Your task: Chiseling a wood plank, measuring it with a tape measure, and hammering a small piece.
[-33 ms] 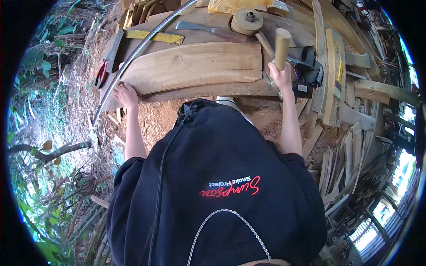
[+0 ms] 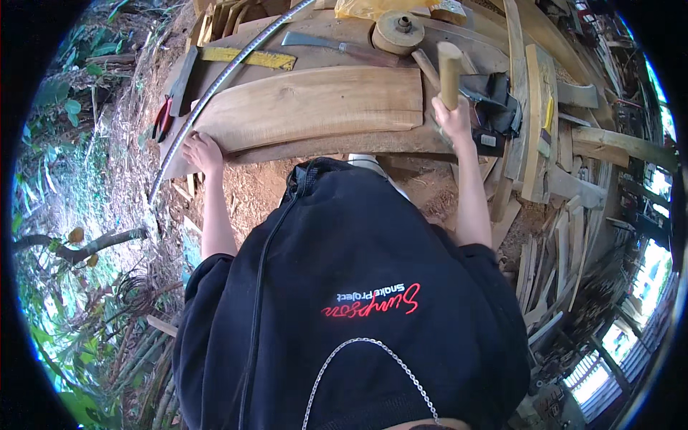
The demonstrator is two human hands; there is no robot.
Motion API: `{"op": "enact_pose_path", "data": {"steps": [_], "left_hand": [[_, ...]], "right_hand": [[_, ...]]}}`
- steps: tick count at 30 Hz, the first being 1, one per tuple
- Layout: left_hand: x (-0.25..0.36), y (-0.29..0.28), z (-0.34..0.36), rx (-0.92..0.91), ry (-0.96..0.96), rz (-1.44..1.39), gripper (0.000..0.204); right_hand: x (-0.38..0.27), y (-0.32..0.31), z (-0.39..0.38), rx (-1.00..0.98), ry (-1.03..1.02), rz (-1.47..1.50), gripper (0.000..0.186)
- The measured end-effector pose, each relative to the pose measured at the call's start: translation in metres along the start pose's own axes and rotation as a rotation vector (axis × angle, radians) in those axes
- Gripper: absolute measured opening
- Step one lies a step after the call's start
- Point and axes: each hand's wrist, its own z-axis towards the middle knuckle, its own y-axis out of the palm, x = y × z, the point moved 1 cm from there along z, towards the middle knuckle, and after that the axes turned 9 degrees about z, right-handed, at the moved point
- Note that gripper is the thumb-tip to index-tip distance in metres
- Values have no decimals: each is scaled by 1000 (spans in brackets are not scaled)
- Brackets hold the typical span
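A curved, pale wooden board [image 2: 308,104] lies across a low wooden bench. My left hand [image 2: 203,152] is closed over the board's left end, its fingers bent and partly hidden. Beside those fingers runs a long, narrow metal strip [image 2: 240,59] with regular marks, slanting over the board's left side. To the right of the board, my right hand [image 2: 452,120] is wrapped round a thick, round wooden handle [image 2: 449,75] that points upward. Whatever joins this handle's lower end is hidden by my hand.
Behind the board lie a chisel-like tool [image 2: 312,41], a yellow strip [image 2: 247,57] and a round wooden block [image 2: 398,33]. Red-handled pliers [image 2: 163,118] rest at the bench's left end. Dark items [image 2: 494,107] sit beyond my right hand, near stacked timber [image 2: 537,122]. Plants grow at left.
My right hand and the wooden handle have shifted slightly left and away from me. The left hand keeps its place on the board.
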Motion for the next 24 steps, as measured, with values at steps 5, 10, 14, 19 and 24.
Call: {"op": "enact_pose_path", "data": {"steps": [5,10,14,19,24], "left_hand": [[24,3,-2,29,-325,26,31],[25,7,-1,29,-330,65,30],[28,4,-4,29,-340,49,32],[23,8,-7,21,-325,71,39],[26,3,-6,2,-343,89,40]], "right_hand": [[-15,4,32,-213,-34,-137,30],[-38,29,50,-504,-157,-361,33],[-53,48,61,-775,-53,-601,36],[-53,43,56,-844,-118,-687,36],[-55,37,48,-905,-90,-626,30]]}}
